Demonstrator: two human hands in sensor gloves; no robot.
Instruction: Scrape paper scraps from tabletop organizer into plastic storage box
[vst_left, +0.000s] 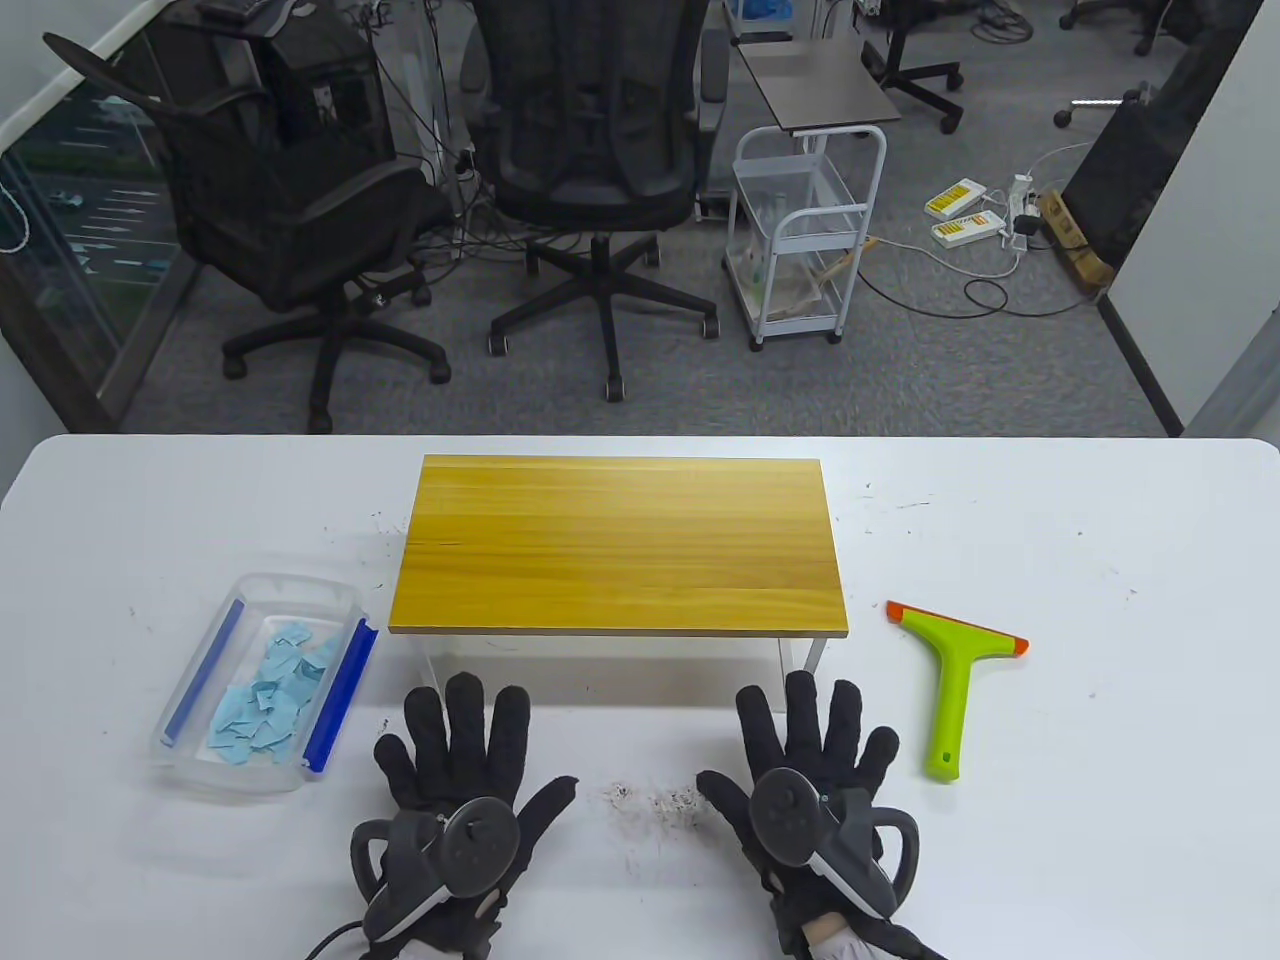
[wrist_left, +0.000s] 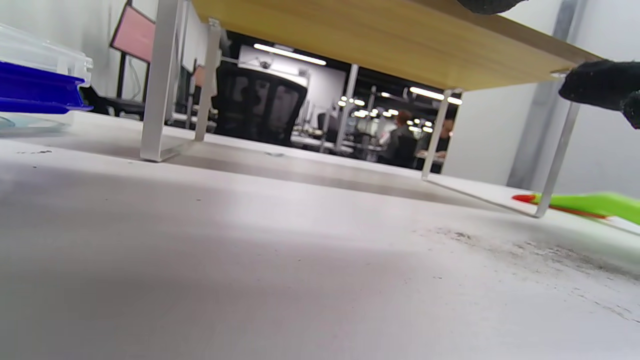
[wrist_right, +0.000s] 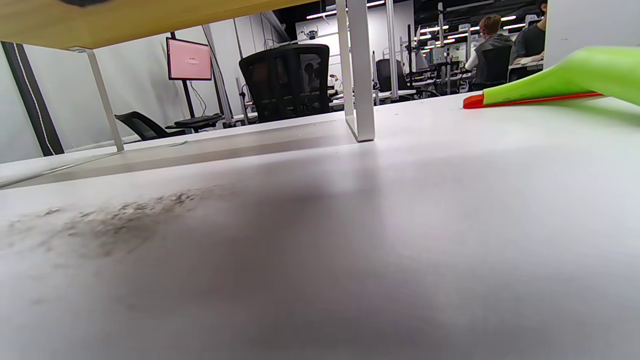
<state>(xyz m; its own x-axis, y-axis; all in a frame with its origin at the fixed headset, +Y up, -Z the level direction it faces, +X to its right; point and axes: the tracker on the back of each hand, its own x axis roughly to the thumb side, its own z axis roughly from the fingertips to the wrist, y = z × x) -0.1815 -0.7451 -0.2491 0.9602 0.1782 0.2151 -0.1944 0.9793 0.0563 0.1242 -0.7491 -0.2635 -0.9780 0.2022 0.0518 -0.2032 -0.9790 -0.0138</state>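
Observation:
A wooden-topped tabletop organizer (vst_left: 620, 545) on white legs stands mid-table; its top is bare. Left of it sits a clear plastic storage box (vst_left: 170, 705) with blue clips, holding several light-blue paper scraps (vst_left: 270, 705). A green scraper (vst_left: 950, 690) with an orange blade lies flat to the organizer's right. My left hand (vst_left: 462, 745) and right hand (vst_left: 812, 735) rest flat and open on the table in front of the organizer, fingers spread, holding nothing. The organizer's underside (wrist_left: 400, 45) and the scraper (wrist_right: 560, 75) show in the wrist views.
Dark smudges (vst_left: 655, 800) mark the white table (vst_left: 1100, 850) between my hands. Beyond the table's far edge are office chairs (vst_left: 590, 150) and a white cart (vst_left: 800, 240) on the floor.

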